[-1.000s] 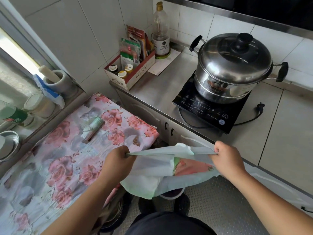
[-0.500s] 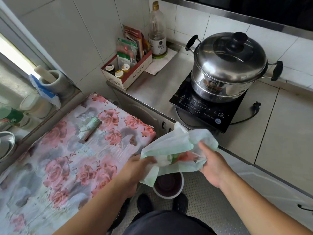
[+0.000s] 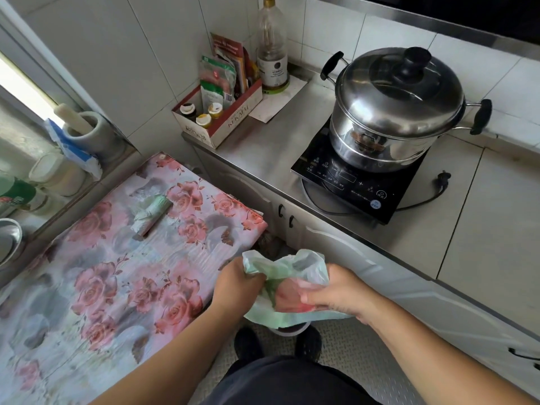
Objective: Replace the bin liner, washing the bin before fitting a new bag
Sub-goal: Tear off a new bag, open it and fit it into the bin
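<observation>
A thin pale-green bin bag hangs bunched between my two hands, above the floor in front of the counter. My left hand grips its left edge in a fist. My right hand grips the right side, its fingers showing pink through the plastic. Below the bag only a sliver of the small bin's white rim shows; the bag hides the rest. A roll of green bin bags lies on the floral-covered table.
The floral cloth table fills the left. A steel pot sits on an induction hob on the counter, with a box of spice packets and a bottle behind. My shoes flank the bin on the metal floor.
The bag was stretched wide between my hands a second ago. My hands have since come together and dropped lower, bunching the bag over the bin.
</observation>
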Motion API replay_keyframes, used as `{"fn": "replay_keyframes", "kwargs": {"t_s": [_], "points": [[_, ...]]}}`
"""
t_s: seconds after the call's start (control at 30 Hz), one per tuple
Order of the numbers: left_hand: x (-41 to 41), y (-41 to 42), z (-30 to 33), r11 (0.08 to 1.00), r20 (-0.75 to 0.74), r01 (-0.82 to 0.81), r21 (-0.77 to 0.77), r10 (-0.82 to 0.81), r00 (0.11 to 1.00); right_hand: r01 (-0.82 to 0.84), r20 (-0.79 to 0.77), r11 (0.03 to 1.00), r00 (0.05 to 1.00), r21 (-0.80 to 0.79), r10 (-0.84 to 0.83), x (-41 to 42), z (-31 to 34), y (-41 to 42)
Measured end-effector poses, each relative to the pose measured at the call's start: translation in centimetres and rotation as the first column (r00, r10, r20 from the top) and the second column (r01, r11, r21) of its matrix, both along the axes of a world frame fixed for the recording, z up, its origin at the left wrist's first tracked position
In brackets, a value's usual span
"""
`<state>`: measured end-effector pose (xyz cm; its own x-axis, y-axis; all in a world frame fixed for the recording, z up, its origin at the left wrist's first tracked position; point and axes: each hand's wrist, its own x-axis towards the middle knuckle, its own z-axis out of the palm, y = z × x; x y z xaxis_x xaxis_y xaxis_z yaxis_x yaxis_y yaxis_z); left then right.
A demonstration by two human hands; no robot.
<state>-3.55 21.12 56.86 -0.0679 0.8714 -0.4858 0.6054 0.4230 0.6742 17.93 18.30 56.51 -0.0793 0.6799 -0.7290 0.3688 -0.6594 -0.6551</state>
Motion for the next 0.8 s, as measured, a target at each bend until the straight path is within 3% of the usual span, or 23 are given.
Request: {"fn": "replay_keyframes", "kwargs": {"t_s": [0.07,0.17,0.3,0.43,0.67,0.8], "points": [[-0.5,0.0,-0.4,0.999,-0.045,0.017,0.044,-0.015,0.999,-0.012,0.171,0.999,0.985,-0.047,0.020,0.6,-0.4,0.1],[-1.2,-0.2,-0.8,0.998,-0.073,-0.011,0.061,0.016,0.997,0.104,0.213,0.992,0.973,-0.067,-0.088,1.5,-1.2,0.0],[-2.3,-0.5,-1.3,0.988,-0.085,-0.127,0.087,0.134,0.987,0.254,0.310,0.967,0.918,0.022,-0.248,2.6,-2.1,-0.2],[-3.0,-0.7,-1.5,0.958,-0.007,-0.273,0.086,0.274,0.962,0.220,0.503,0.968,0.827,0.123,-0.252,4.0,-3.2,-0.5],[-3.7,-0.3,-1.0,0.904,-0.002,-0.414,0.112,0.416,0.909,0.234,0.661,0.937,0.664,0.259,-0.348,7.3,-4.3,-1.8],[-4.4,0.0,-0.6,0.908,-0.026,-0.403,0.117,0.408,0.913,0.296,0.690,0.907,0.589,0.298,-0.419,9.0,-4.8,-2.6]]}}
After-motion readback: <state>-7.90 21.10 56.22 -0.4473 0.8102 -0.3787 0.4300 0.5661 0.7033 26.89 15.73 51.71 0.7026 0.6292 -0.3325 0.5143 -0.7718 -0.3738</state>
